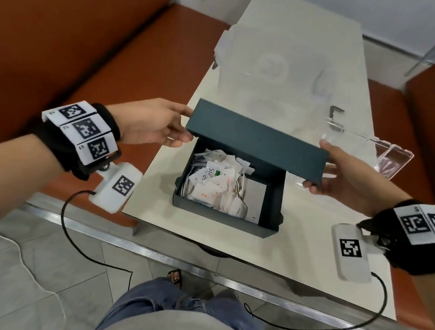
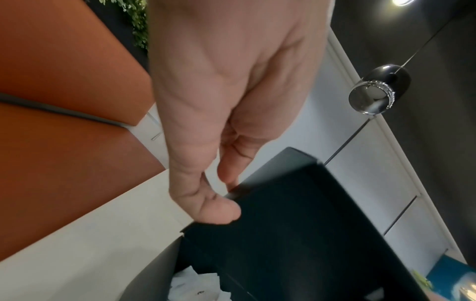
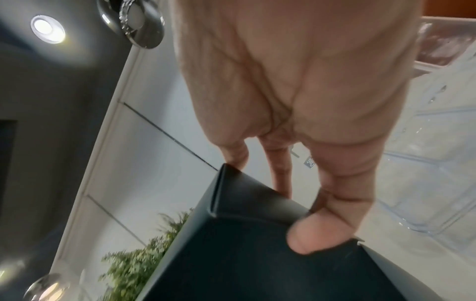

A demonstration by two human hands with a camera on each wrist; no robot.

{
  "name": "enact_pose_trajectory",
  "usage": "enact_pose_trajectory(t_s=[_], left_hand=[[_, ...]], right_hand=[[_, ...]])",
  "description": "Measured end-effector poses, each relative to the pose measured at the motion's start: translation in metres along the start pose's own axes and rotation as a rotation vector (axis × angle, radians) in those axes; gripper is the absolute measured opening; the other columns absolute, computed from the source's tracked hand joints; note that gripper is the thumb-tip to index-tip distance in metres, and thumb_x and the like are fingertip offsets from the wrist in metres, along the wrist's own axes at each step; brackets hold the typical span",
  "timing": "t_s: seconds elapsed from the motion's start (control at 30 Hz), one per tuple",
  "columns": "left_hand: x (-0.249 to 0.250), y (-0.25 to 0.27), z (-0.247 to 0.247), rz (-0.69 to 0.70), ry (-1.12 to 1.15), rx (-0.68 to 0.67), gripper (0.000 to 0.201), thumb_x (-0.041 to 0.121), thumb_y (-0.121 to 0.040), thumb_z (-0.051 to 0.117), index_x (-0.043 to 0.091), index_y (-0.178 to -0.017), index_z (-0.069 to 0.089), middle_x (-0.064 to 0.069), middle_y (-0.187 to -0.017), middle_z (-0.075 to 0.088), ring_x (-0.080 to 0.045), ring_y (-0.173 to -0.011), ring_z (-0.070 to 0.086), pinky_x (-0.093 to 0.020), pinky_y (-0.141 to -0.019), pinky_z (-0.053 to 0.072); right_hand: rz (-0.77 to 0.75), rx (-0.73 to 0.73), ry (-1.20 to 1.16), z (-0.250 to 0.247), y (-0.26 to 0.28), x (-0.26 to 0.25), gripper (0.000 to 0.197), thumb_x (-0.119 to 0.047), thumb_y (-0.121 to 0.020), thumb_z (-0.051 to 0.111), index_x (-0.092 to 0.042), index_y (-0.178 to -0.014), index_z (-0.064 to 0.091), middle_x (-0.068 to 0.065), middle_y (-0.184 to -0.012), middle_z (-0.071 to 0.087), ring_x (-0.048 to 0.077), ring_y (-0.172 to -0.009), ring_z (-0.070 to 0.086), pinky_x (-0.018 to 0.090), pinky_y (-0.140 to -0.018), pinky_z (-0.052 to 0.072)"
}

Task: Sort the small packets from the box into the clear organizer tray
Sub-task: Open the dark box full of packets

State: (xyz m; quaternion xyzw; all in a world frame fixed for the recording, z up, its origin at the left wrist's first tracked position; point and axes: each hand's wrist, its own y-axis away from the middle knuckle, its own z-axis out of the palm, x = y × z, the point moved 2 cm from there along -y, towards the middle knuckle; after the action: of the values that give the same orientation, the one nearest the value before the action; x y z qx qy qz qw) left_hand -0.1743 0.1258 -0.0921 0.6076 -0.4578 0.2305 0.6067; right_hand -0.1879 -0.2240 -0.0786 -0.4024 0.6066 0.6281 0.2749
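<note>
Lid [image 1: 256, 138] lifted off box [image 1: 226, 215], held at both ends above it.

Left hand [image 1: 152, 123] pinching lid's left end, right hand [image 1: 337, 174] gripping right end, thumb under rim. Packets [image 1: 216, 182] heaped loose inside open box on table [image 1: 309, 249]. Clear organizer tray [image 1: 388, 158] just right of lid, behind right hand.

both forearms reach fwd, black wrist bands w/ white marker tags on each. left hand [image 1: 159, 123] sits palm-in at the lid's [image 1: 256, 139] left end, thumb below, fingers [image 2: 229, 167] on the edge. right hand [image 1: 344, 172] mirrors it at the right end, thumb on top, fingers curled under.
</note>
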Motion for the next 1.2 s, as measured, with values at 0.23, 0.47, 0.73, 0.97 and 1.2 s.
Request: enact_pose_trajectory(t_s=[0.23, 0.47, 0.73, 0.97, 1.2], left_hand=[[-0.007, -0.017, 0.007, 0.179, -0.206, 0.072, 0.029, 0.025, -0.097, 0.057, 0.028, -0.127, 0.059, 0.001, -0.111, 0.063, -0.011, -0.096, 0.059, -0.019, -0.072, 0.050], [-0.011, -0.031, 0.013, 0.255, -0.264, 0.099, 0.036, 0.040, -0.101, 0.045, 0.023, -0.131, 0.055, 0.000, -0.124, 0.062, -0.014, -0.109, 0.061, -0.039, -0.088, 0.053], [-0.014, -0.042, 0.010, 0.236, -0.324, 0.112, 0.039, 0.042, -0.102, 0.040, 0.014, -0.123, 0.059, -0.004, -0.114, 0.068, -0.020, -0.095, 0.068, -0.037, -0.081, 0.057], [-0.032, -0.055, 0.008, 0.153, -0.313, 0.120, 0.040, 0.041, -0.100, 0.045, 0.007, -0.111, 0.064, -0.011, -0.106, 0.069, -0.022, -0.083, 0.069, -0.027, -0.067, 0.058], [-0.032, -0.072, 0.013, 0.063, -0.343, 0.181, 0.045, 0.036, -0.100, 0.049, -0.006, -0.103, 0.064, -0.019, -0.098, 0.068, -0.022, -0.071, 0.064, -0.023, -0.055, 0.057]], right_hand=[[-0.152, 0.125, -0.185, 0.012, -0.016, 0.015, 0.034, -0.003, -0.092, 0.035, -0.008, -0.103, 0.066, 0.014, -0.101, 0.069, 0.031, -0.087, 0.071, 0.033, -0.074, 0.058], [-0.206, 0.201, 0.109, 0.017, -0.038, 0.025, 0.019, -0.019, -0.098, 0.050, -0.013, -0.112, 0.061, 0.007, -0.114, 0.064, 0.024, -0.095, 0.062, 0.030, -0.075, 0.051], [-0.246, 0.322, 0.513, 0.024, -0.056, 0.025, 0.024, -0.015, -0.099, 0.044, -0.008, -0.119, 0.056, 0.007, -0.092, 0.062, 0.016, -0.068, 0.058, 0.027, -0.063, 0.051], [-0.155, 0.354, 0.637, 0.032, -0.068, 0.027, 0.016, -0.012, -0.097, 0.048, -0.002, -0.093, 0.059, 0.009, -0.071, 0.056, 0.019, -0.058, 0.054, 0.033, -0.063, 0.053], [-0.079, 0.364, 0.820, 0.037, -0.075, 0.022, 0.024, -0.011, -0.094, 0.048, -0.001, -0.072, 0.051, 0.015, -0.070, 0.055, 0.027, -0.060, 0.057, 0.024, -0.055, 0.043]])
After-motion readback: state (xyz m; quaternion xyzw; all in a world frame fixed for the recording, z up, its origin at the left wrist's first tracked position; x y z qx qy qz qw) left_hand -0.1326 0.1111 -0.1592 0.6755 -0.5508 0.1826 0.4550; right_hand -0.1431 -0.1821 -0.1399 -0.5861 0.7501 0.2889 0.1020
